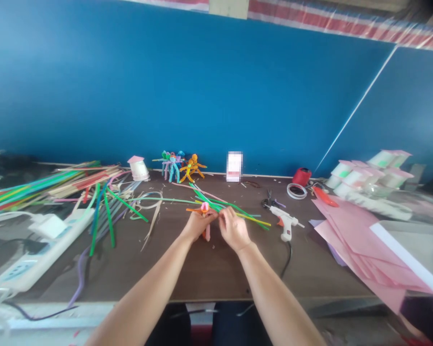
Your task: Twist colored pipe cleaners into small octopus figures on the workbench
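As left hand (197, 225) pinches pink-and-orange fuzzy-stem piece (205, 207) at center of frame, right hand (235, 229) sits close beside, fingers curled inward; cannot tell whether they grip anything. Loose green and yellow stems (254, 220) lie just beyond hands, mid-table (216, 276); fingertips could snag one and drag piece askew. Overly hard squeeze might crumple soft piece. Glue gun (283, 218) right of center, cord (287, 257) trailing toward right forearm (274, 293): careless swing could tug cord, shift gun.
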The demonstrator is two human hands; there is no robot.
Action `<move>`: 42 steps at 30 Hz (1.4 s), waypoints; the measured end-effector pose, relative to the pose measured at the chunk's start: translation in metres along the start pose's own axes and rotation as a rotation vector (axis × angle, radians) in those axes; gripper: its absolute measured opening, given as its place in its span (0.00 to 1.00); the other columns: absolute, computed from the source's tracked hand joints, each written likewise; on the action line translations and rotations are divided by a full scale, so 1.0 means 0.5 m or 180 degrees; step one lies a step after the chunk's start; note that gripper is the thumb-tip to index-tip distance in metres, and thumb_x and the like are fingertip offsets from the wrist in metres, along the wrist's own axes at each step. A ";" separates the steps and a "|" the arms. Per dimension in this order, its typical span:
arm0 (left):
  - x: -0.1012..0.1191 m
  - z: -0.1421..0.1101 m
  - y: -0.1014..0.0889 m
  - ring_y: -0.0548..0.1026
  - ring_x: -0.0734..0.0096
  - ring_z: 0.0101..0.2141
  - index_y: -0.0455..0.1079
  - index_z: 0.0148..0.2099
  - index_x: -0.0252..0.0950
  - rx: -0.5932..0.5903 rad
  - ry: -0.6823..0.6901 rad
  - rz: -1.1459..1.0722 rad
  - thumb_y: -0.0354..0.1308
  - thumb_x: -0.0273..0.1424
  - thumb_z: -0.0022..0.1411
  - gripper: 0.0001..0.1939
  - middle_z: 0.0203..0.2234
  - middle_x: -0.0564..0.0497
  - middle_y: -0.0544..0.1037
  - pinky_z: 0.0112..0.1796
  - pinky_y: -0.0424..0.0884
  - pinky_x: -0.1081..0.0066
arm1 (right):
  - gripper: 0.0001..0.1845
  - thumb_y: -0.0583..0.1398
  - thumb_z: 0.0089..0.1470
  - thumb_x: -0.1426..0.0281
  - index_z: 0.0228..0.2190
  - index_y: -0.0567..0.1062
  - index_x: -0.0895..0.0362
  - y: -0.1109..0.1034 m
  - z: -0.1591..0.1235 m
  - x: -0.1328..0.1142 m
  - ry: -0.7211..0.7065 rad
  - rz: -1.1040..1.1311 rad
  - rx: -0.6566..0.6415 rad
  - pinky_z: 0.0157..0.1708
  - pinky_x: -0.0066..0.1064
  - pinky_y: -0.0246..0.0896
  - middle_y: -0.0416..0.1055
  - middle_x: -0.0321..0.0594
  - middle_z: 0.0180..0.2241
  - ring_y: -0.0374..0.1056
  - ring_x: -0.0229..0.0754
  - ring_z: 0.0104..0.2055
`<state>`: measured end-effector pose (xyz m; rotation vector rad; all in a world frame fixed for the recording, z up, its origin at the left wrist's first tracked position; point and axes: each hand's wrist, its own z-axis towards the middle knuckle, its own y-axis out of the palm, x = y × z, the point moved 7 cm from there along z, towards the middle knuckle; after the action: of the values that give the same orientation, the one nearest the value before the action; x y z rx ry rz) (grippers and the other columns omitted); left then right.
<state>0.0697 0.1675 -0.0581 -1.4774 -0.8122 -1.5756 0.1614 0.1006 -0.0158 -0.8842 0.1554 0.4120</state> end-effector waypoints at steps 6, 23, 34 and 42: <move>0.001 -0.004 0.004 0.63 0.77 0.07 0.65 0.28 0.33 -0.0164 -0.0126 -0.0103 0.56 0.38 0.50 0.12 0.08 0.59 0.66 0.11 0.51 0.80 | 0.05 0.50 0.51 0.75 0.27 0.65 0.57 -0.004 0.003 -0.005 -0.0062 -0.0016 -0.0026 0.22 0.25 0.53 0.65 0.39 0.28 0.63 0.37 0.26; 0.010 -0.005 0.002 0.62 0.79 0.06 0.68 0.33 0.29 -0.0471 -0.0081 -0.0384 0.52 0.41 0.54 0.17 0.05 0.58 0.64 0.12 0.48 0.79 | 0.03 0.51 0.50 0.73 0.31 0.63 0.56 0.012 0.000 0.018 0.0137 0.0637 0.0122 0.30 0.27 0.59 0.62 0.37 0.27 0.62 0.38 0.29; 0.003 -0.005 0.008 0.61 0.80 0.06 0.66 0.30 0.30 -0.0617 -0.0079 -0.0577 0.52 0.40 0.54 0.16 0.05 0.59 0.63 0.12 0.45 0.79 | 0.04 0.50 0.54 0.72 0.31 0.65 0.56 0.003 0.001 0.017 0.0201 0.1051 0.0215 0.31 0.28 0.60 0.62 0.39 0.29 0.62 0.38 0.31; 0.001 0.002 0.003 0.64 0.79 0.08 0.67 0.28 0.30 -0.0464 0.0038 -0.0635 0.56 0.35 0.50 0.11 0.07 0.57 0.66 0.14 0.50 0.78 | 0.06 0.49 0.55 0.72 0.28 0.64 0.56 0.007 0.002 0.022 0.0181 0.1025 0.0188 0.31 0.29 0.58 0.62 0.39 0.27 0.61 0.39 0.31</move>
<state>0.0715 0.1678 -0.0577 -1.5260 -0.8759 -1.8236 0.1698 0.1064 -0.0211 -0.8143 0.3633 0.6788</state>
